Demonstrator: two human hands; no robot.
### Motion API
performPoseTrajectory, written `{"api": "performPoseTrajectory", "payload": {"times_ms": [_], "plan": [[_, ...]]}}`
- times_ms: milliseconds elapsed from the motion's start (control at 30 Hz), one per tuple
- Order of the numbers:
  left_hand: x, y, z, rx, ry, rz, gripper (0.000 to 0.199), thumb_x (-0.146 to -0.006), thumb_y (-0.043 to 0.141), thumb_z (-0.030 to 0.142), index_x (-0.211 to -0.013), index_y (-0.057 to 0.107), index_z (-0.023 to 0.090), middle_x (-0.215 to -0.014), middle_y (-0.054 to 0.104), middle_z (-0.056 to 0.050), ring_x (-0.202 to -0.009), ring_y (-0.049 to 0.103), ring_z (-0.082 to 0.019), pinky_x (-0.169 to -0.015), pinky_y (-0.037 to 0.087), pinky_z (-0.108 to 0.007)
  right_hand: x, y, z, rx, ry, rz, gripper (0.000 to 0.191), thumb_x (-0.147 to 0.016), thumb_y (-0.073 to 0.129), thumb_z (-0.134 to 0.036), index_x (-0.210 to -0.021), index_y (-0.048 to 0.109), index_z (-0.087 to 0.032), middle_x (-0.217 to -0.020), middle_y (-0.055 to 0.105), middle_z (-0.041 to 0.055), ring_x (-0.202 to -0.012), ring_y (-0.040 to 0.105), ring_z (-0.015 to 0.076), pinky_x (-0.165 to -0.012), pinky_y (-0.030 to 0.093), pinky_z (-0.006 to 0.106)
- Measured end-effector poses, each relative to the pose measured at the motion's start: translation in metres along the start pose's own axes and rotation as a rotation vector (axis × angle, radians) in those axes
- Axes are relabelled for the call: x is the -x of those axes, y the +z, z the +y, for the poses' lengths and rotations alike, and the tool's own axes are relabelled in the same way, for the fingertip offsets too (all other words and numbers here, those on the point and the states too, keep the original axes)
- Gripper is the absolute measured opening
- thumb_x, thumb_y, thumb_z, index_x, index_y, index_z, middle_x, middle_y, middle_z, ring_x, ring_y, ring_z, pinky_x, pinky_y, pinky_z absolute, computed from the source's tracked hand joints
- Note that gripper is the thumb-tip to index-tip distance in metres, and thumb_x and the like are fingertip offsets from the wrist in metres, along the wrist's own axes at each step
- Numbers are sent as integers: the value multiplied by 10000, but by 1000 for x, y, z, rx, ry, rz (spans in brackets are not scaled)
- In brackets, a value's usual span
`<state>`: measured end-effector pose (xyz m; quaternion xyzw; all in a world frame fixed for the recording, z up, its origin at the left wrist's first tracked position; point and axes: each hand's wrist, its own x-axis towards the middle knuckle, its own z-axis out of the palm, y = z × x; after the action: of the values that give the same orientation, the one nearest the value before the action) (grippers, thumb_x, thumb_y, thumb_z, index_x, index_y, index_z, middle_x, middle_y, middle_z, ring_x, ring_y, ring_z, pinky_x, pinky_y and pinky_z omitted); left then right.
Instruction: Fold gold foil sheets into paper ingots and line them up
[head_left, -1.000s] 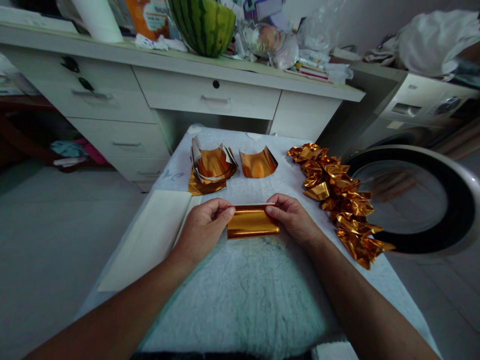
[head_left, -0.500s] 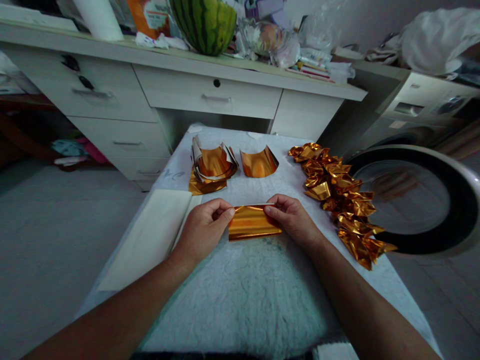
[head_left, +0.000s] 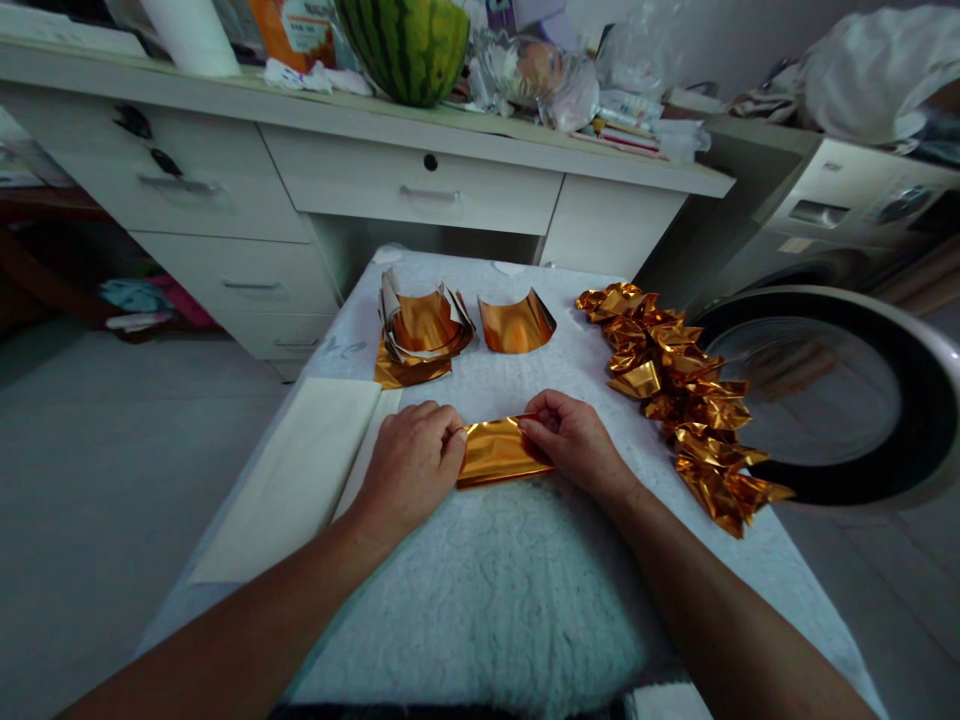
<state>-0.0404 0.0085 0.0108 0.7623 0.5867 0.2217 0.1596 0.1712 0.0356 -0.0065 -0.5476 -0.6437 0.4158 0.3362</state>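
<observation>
A shiny gold foil paper sheet [head_left: 499, 452], partly rolled or folded, stretches between my two hands over the cloth-covered table [head_left: 480, 580]. My left hand [head_left: 420, 450] pinches its left end, and my right hand [head_left: 570, 440] grips the upper right corner. Beyond them a curled stack of gold foil sheets [head_left: 427, 325] lies at the back left. One curved gold sheet [head_left: 517, 322] rests beside that stack. A row of folded, crumpled gold foil pieces [head_left: 667, 390] runs along the table's right side.
White paper sheets [head_left: 300, 470] lie on the table's left side. Behind the table stands a white drawer desk [head_left: 480, 190] bearing a watermelon [head_left: 409, 50] and bags. At the right, a washing machine's open round door [head_left: 825, 395] stands close to the table edge.
Both hands have turned and curled further around the foil's ends. The sheet's upper edge has folded over, and the pale strip along it no longer shows.
</observation>
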Motion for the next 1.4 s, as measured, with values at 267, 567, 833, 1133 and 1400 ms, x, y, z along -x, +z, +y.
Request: {"api": "performPoseTrajectory", "payload": {"times_ms": [267, 567, 833, 1133, 1400], "plan": [[2, 4, 0, -183, -14, -31, 159, -894, 502, 239, -772, 597, 203, -833, 644, -61, -843, 582, -246, -723, 339, -349, 1, 3, -5, 239, -62, 53, 61, -789, 655, -204, -813, 598, -208, -581, 557, -55, -514, 480, 105, -507, 317, 227], [1, 4, 3, -292, -44, -63, 130, -876, 530, 250, -765, 581, 204, -851, 633, -51, -864, 575, -245, -728, 334, -353, 3, 4, -11, 480, -53, 50, 194, -803, 648, -201, -977, 561, -204, -639, 557, -64, -571, 510, 119, -562, 315, 232], [1, 3, 3, -268, -66, -60, 106, -867, 549, 250, -775, 567, 203, -862, 628, -50, -876, 568, -248, -741, 344, -357, 3, 5, -10, 515, -50, 40, 235, -805, 655, -216, -1013, 547, -205, -652, 561, -60, -580, 511, 126, -567, 310, 234], [3, 5, 2, -263, -67, -44, 78, -862, 555, 244, -794, 542, 209, -866, 626, -47, -889, 570, -256, -751, 352, -367, 3, 4, -10, 506, -46, 35, 246, -807, 663, -217, -1018, 539, -210, -652, 557, -62, -571, 504, 125, -561, 307, 232], [4, 9, -1, -209, -96, 31, 166, -839, 586, 233, -982, 512, 192, -945, 652, -59, -928, 587, -267, -785, 370, -384, 4, 4, -10, 516, -46, 39, 244, -807, 658, -200, -1019, 536, -205, -666, 546, -59, -581, 506, 128, -571, 320, 238]]}}
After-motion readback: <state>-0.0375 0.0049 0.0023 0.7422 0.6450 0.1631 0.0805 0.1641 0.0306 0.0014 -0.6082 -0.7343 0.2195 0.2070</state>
